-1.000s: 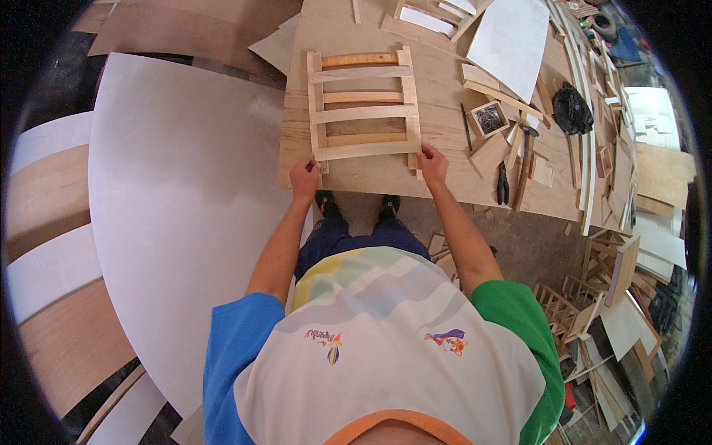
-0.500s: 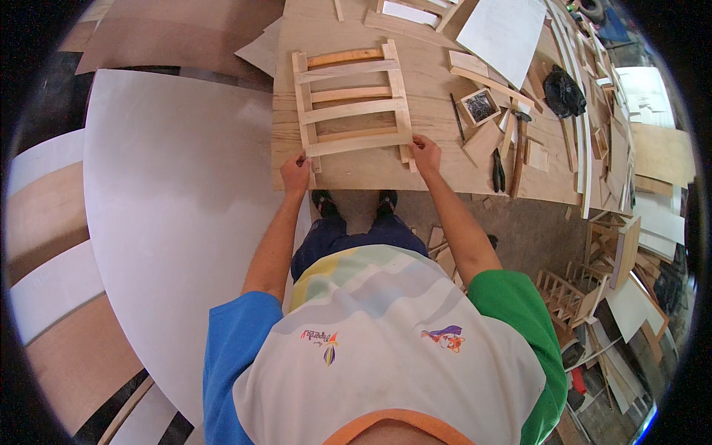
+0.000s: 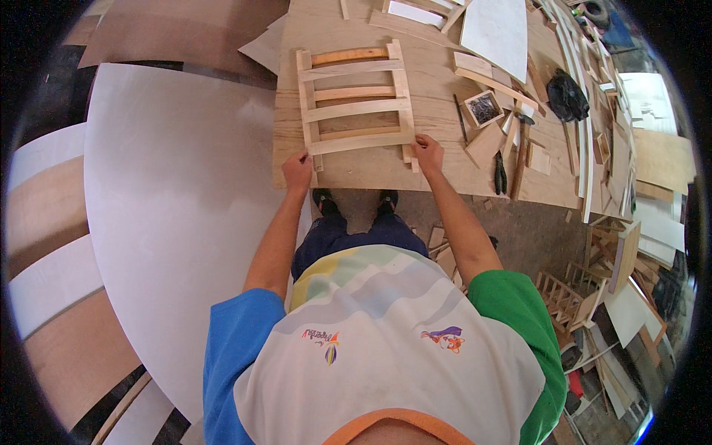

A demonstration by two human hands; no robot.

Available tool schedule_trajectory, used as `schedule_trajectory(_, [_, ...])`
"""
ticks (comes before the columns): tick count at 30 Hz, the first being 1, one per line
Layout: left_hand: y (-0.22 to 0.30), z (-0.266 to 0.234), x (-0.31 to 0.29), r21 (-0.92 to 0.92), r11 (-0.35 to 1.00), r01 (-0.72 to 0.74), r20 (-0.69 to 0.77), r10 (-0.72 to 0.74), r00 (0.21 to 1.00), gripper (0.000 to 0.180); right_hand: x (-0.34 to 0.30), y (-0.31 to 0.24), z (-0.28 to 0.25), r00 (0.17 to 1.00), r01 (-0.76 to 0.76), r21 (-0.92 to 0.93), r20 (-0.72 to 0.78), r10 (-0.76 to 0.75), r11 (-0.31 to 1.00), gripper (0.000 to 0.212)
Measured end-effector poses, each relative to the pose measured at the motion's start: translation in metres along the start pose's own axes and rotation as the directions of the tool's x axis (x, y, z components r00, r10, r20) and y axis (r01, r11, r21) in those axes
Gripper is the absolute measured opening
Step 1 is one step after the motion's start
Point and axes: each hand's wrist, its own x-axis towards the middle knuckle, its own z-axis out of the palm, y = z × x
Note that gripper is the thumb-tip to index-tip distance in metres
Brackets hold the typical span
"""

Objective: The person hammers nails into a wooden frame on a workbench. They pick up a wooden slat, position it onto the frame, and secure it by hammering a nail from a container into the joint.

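A slatted frame of pale wood [image 3: 354,110] lies on the plywood bench top [image 3: 356,178], close to its near edge. Two side rails with several crosspieces make it up. My left hand [image 3: 297,171] is closed, thumb and fingers pinching the near left corner of the frame. At the near right corner, my right hand [image 3: 429,154] grips the end of the other rail. Both forearms reach forward, about level with each other. The fingertips are partly hidden against the wood.
Right of the frame lie a small wooden box of dark nails or screws [image 3: 483,108], a hammer [image 3: 522,141], black-handled pliers [image 3: 500,174] and wood offcuts. A white panel [image 3: 495,37] and black plastic bag [image 3: 567,95] are farther off. At left stands a large white sheet [image 3: 178,215].
The view has shifted very slightly. Both hands stay at the near corners of the slatted frame, which rests in the same place on the bench.
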Motion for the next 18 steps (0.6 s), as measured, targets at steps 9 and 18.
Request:
schedule_trajectory(9, [-0.006, 0.006, 0.002, 0.069, 0.994, -0.087, -0.073, 0.092, 0.993, 0.022, 0.005, 0.01, 0.004, 1.0, 0.002, 0.0, 0.013, -0.002, 1.0, 0.033])
schedule_trajectory(18, [-0.005, 0.007, -0.001, 0.085, 0.994, -0.071, -0.089, 0.079, 0.993, 0.021, 0.004, 0.007, 0.003, 1.0, -0.013, 0.039, 0.016, 0.012, 0.999, 0.033])
